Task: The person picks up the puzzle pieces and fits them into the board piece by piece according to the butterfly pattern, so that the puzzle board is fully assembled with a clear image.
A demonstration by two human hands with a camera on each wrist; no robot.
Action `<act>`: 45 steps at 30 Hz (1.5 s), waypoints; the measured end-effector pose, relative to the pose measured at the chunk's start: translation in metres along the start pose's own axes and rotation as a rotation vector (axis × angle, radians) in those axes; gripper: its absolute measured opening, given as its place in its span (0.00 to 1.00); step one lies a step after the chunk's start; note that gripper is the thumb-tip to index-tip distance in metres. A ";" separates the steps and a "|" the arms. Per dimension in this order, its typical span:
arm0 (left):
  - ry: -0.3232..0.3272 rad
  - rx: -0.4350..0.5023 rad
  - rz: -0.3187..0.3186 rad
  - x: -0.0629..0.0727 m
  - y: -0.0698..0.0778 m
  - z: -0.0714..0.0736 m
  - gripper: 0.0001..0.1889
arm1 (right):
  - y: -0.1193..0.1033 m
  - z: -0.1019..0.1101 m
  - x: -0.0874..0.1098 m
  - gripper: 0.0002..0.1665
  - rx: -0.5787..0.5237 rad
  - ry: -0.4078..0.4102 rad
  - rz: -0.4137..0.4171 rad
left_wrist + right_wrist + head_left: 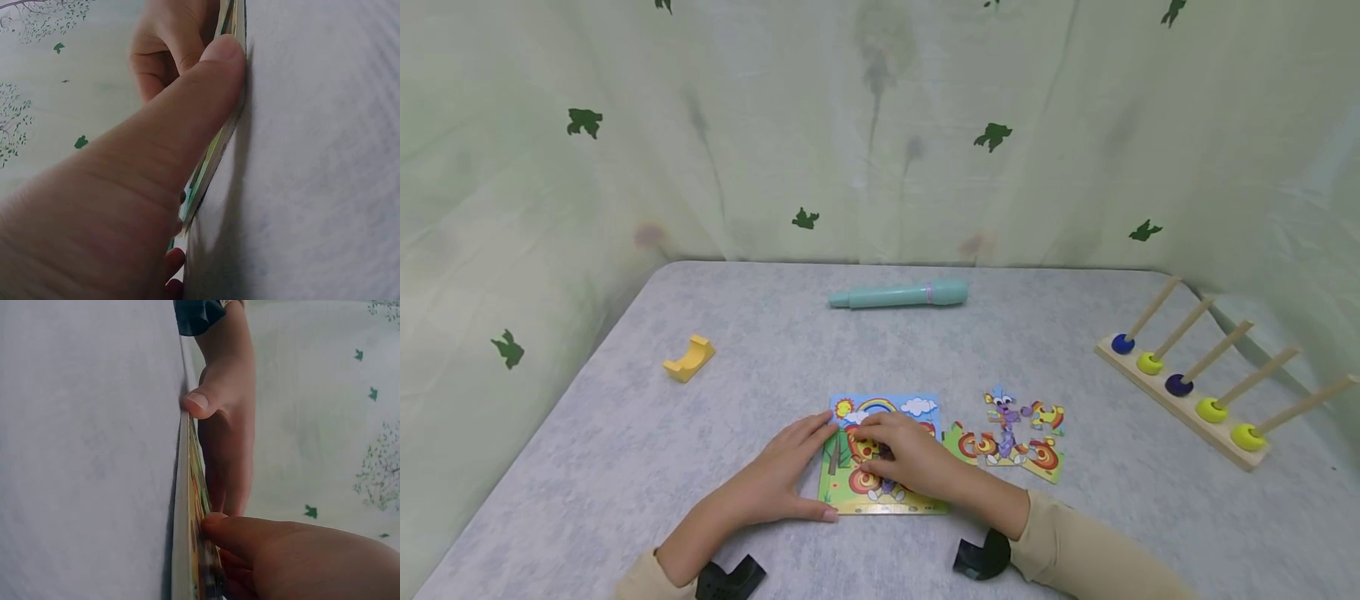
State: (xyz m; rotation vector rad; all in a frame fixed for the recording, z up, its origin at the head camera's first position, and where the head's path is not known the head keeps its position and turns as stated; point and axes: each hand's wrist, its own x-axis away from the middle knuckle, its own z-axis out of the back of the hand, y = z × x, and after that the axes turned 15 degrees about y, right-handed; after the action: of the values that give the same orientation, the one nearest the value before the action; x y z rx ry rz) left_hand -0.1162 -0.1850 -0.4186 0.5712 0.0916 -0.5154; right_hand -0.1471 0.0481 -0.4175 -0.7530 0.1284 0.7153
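A square jigsaw board (891, 507) with a bright cartoon picture lies flat on the table. My left hand (778, 471) rests at its left side, fingers stretched along the edge and thumb straight at the lower left corner; that thumb presses the rim in the left wrist view. Over the middle of the board, my right hand (917, 454) bends its fingers and thumb around a yellow puzzle piece with red spots (867, 450), apparently pinching it at the board's surface. The palm hides part of the picture. Right of the board lie several loose puzzle pieces (1006, 417).
A teal marker-shaped tube (887, 296) lies toward the back. At the left sits a yellow curved block (689, 360). A wooden peg stand (1191, 404) with blue and yellow beads stands at the right. A pale curtain (880, 133) hangs behind the table.
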 end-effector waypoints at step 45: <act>0.016 -0.001 -0.027 0.000 0.000 0.000 0.50 | 0.006 0.082 0.015 0.34 -0.110 0.102 -0.087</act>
State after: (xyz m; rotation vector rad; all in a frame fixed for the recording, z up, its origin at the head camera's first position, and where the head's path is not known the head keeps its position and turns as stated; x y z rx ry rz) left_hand -0.1160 -0.1853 -0.4191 0.5738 0.1145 -0.5366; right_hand -0.1511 0.1139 -0.3657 -0.8951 0.1492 0.6050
